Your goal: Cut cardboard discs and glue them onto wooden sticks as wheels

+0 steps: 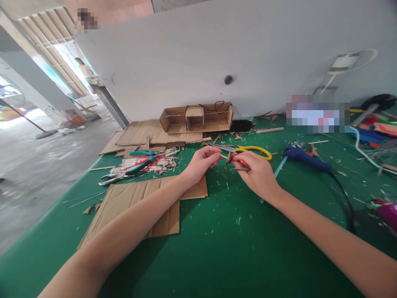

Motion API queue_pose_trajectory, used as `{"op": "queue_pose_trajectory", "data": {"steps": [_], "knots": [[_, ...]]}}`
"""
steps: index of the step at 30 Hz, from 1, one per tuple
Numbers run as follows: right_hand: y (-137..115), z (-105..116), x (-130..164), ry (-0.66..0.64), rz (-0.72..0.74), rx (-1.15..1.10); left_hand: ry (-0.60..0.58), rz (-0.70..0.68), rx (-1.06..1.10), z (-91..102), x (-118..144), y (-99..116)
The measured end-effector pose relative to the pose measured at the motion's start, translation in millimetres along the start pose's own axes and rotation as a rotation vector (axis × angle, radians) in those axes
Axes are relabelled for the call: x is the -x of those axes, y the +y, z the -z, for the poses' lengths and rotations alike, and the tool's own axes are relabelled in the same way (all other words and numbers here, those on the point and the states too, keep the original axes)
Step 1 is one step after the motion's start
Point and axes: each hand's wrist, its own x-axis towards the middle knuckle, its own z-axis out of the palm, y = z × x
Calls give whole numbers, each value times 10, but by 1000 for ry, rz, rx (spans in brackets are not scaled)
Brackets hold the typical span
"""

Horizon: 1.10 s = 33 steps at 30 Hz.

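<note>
My left hand pinches a thin wooden stick between thumb and fingertips. At the stick's right end is a small brown piece, perhaps cardboard. My right hand is closed around a red-handled tool, with a dark metal part jutting to the left; its exact kind is mostly hidden by the fingers. Just behind both hands lie yellow-handled scissors. Under my left forearm rest flat cardboard sheets on the green tabletop.
Against the wall stands a cardboard box structure with compartments. Teal-handled pliers lie on wrapped sticks at left. A blue glue gun with a dark cord is at right. Scraps litter the table. Another person is far off at left.
</note>
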Motion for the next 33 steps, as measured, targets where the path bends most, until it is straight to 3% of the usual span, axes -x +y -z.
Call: {"op": "queue_pose_trajectory", "data": {"steps": [5, 11, 19, 33], "knots": [[8, 8, 15, 7, 72, 102, -77, -166, -410, 11, 28, 32], [-1, 13, 30, -11, 161, 183, -77, -247, -594, 2, 70, 87], [-1, -1, 58, -57, 183, 208, -129, -392, -723, 15, 101, 71], [-9, 7, 69, -71, 154, 138, -106, -379, -709, 23, 113, 78]]}}
